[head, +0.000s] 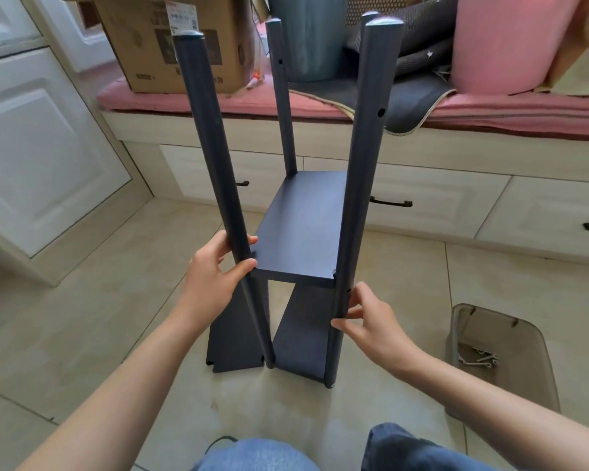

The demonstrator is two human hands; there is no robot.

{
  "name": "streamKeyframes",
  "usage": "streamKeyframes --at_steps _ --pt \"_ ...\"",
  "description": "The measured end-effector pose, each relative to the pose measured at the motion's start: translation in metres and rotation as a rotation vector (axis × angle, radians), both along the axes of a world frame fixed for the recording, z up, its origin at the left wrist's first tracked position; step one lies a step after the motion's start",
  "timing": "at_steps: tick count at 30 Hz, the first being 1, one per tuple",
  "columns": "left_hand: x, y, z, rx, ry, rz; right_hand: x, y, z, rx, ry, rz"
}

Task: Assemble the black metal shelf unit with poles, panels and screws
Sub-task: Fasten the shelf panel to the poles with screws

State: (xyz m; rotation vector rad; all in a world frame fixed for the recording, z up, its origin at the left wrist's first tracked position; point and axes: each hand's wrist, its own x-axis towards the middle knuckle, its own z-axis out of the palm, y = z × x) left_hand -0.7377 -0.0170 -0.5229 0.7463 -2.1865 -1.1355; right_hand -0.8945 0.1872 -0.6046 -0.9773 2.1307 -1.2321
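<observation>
The black shelf unit stands upright on the tile floor in front of me. Its middle panel (pixel 301 229) sits between the poles, and a lower panel (pixel 301 331) lies near the floor. My left hand (pixel 215 270) grips the near left pole (pixel 218 171) beside the middle panel's corner. My right hand (pixel 371 321) pinches the near right pole (pixel 357 185) just below that panel. A far pole (pixel 283 103) rises behind, and another is mostly hidden by the right pole. A loose black panel (pixel 233 338) leans at the unit's lower left.
A clear plastic tray (pixel 524 375) holding several screws (pixel 483 358) sits on the floor at my right. A bench with a pink cushion (pixel 490 110), a cardboard box (pixel 170 42) and drawers stands behind. White cabinets are at the left. My knees show at the bottom.
</observation>
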Motion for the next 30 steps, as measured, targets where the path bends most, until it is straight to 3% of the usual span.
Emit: streamKeyframes --at_steps 6,10,14,20,22,25,28,30 --pt "0.011 0.023 -0.011 -0.041 0.035 0.186 0.011 -0.001 -0.008 0.038 -0.008 0.018" --pt "0.018 0.053 -0.007 -0.107 0.278 0.429 0.012 -0.001 -0.008 0.03 -0.013 0.001" --pt "0.018 0.093 -0.011 -0.095 0.33 0.318 0.013 0.0 -0.006 0.025 -0.018 -0.008" --pt "0.004 0.111 -0.031 0.041 0.078 0.132 0.014 -0.001 -0.004 0.017 -0.032 -0.014" --pt "0.001 0.114 -0.036 -0.067 0.101 0.128 0.015 -0.001 -0.004 0.02 -0.03 -0.015" --pt "-0.003 0.11 -0.043 -0.381 0.194 0.142 0.014 0.001 -0.005 0.013 -0.04 -0.022" --pt "-0.012 0.104 -0.051 -0.61 0.132 0.097 0.013 0.002 -0.006 -0.005 -0.063 -0.028" --pt "-0.018 0.099 -0.055 -0.652 0.04 0.014 0.013 0.003 -0.006 -0.015 -0.066 -0.031"
